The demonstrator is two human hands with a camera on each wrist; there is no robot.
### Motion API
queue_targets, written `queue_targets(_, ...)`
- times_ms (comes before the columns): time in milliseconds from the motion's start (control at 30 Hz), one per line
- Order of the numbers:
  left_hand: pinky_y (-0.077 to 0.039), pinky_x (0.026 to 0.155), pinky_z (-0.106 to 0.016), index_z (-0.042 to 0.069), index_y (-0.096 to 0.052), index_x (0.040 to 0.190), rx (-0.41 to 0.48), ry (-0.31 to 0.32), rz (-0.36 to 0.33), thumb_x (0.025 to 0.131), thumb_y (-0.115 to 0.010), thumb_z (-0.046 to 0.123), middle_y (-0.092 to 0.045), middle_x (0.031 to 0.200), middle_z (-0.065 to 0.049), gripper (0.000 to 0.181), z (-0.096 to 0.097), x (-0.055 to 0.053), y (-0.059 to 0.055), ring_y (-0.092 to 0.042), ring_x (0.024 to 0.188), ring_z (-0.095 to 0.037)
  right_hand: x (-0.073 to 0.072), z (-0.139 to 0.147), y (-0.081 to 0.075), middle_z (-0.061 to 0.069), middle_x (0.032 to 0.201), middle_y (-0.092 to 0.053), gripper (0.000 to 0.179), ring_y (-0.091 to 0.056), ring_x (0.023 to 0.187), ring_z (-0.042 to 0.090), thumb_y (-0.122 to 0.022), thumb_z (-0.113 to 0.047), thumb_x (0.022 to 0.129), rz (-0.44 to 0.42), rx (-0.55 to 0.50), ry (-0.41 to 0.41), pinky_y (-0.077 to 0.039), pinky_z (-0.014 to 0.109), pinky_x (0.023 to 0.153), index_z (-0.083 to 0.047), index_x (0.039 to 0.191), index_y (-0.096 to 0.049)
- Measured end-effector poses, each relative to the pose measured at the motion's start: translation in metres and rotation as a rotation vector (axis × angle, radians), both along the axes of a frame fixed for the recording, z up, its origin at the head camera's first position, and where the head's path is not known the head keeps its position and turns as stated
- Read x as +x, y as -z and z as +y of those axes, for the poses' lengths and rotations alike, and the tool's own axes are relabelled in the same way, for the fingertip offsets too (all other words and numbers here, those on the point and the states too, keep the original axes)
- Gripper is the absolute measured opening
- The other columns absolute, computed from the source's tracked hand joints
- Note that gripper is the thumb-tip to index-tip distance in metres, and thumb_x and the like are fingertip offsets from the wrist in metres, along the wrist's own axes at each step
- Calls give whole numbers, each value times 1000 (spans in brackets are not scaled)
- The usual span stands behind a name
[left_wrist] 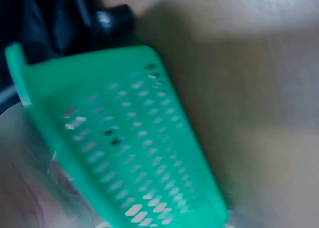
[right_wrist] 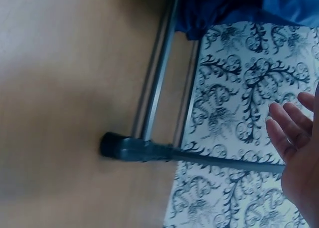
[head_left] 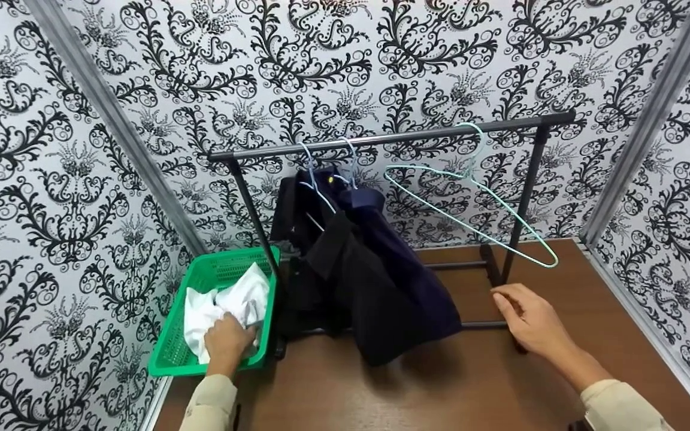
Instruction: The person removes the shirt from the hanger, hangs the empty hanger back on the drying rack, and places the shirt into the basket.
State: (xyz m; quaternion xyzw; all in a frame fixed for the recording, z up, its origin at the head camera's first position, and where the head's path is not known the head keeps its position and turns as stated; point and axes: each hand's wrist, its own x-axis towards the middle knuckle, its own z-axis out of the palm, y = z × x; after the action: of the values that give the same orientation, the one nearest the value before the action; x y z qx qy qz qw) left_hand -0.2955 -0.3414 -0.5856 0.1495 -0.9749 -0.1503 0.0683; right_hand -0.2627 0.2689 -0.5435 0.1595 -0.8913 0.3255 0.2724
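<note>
In the head view my left hand point(head_left: 228, 340) is down in a green plastic basket point(head_left: 168, 335), gripping a crumpled white cloth point(head_left: 243, 299). Its fingertips are hidden in the fabric. The left wrist view shows the basket's perforated side point(left_wrist: 139, 133) up close, the hand being partly cut off at the left. My right hand point(head_left: 530, 320) hangs in the air beside the right post of a black clothes rack point(head_left: 524, 197), holding nothing. Its fingers are loosely bent in the right wrist view. Nearest above it, a bare mint-green hanger point(head_left: 441, 206) hangs from the rack's bar.
Dark garments point(head_left: 381, 287), black and navy, hang on pale hangers point(head_left: 315, 173) left of the rack's middle. The rack's feet point(right_wrist: 129, 147) stand on a brown wooden table point(head_left: 417, 395). Behind rises a white wall point(head_left: 321, 72) with black scrollwork.
</note>
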Motion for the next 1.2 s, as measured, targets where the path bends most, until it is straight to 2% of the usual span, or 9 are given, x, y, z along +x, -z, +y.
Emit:
queue_targets(100, -54, 86, -69, -15, -66, 103, -36, 21, 270, 90, -79, 29, -70, 97, -37, 47, 19, 7, -14, -68, 94, -56, 0, -10, -8, -3, 98, -73, 17, -56, 79, -3, -72, -9, 99, 16, -9, -18, -47, 17, 70, -9, 114, -77)
queue_targets(233, -54, 77, -66, -11, -70, 98, -103, 140, 672, 88, -81, 17, -72, 90, -30, 32, 44, 12, -17, -69, 86, -52, -1, -26, -17, -2, 100, -73, 21, -59, 81, -3, -74, -10, 98, 26, -16, -52, -51, 18, 71, -8, 119, -76)
queue_targets(267, -53, 76, -65, -10, -71, 98, -118, 177, 740, 88, -81, 15, -73, 91, -28, 29, 50, 14, -17, -69, 85, -50, -2, -30, -19, -2, 101, -74, 23, -60, 81, -2, -75, -11, 98, 24, -16, -54, -51, 18, 72, -8, 120, -76)
queue_targets(333, -53, 75, -62, -6, -72, 100, -143, 242, 802, 88, -81, 16, -73, 93, -25, 26, 62, 17, -16, -68, 85, -48, -3, -39, -23, -1, 104, -74, 25, -61, 84, -1, -76, -12, 97, 23, -25, -58, -51, 16, 75, -8, 122, -75)
queue_targets(533, -56, 78, -58, -1, -76, 102, -133, 360, 803, 91, -81, 19, -75, 96, -19, 24, 86, 29, -14, -71, 87, -42, -9, -72, -38, 7, 113, -77, 30, -68, 96, 13, -79, -13, 94, 84, -100, -71, -47, 12, 87, -4, 122, -74)
queue_targets(667, -57, 78, -57, 0, -77, 103, -102, 381, 780, 91, -82, 19, -77, 97, -17, 23, 92, 33, -14, -73, 87, -41, -16, -98, -53, 12, 118, -77, 33, -73, 106, 26, -80, -15, 94, 133, -136, -83, -52, 27, 96, -2, 123, -74)
queue_targets(833, -61, 77, -54, 2, -79, 103, -60, 386, 743, 90, -83, 19, -78, 97, -15, 22, 96, 35, -15, -75, 86, -39, -29, -127, -73, 15, 123, -75, 35, -73, 113, 32, -76, -23, 99, 90, -117, -80, -56, 48, 99, -6, 128, -72)
queue_targets(1100, -62, 80, -52, 1, -79, 104, -4, 411, 702, 93, -82, 20, -78, 98, -16, 22, 100, 39, -18, -76, 89, -36, -52, -153, -94, 17, 114, -78, 27, -75, 104, 37, -72, -22, 101, 50, -107, -92, -58, 53, 95, -2, 119, -76)
queue_targets(1200, -62, 79, -52, 2, -79, 103, -6, 412, 703, 92, -82, 19, -77, 97, -15, 21, 102, 40, -16, -75, 88, -36, -58, -161, -96, 17, 99, -78, 20, -75, 92, 39, -68, -21, 104, 68, -64, -97, -59, 54, 86, -3, 105, -77)
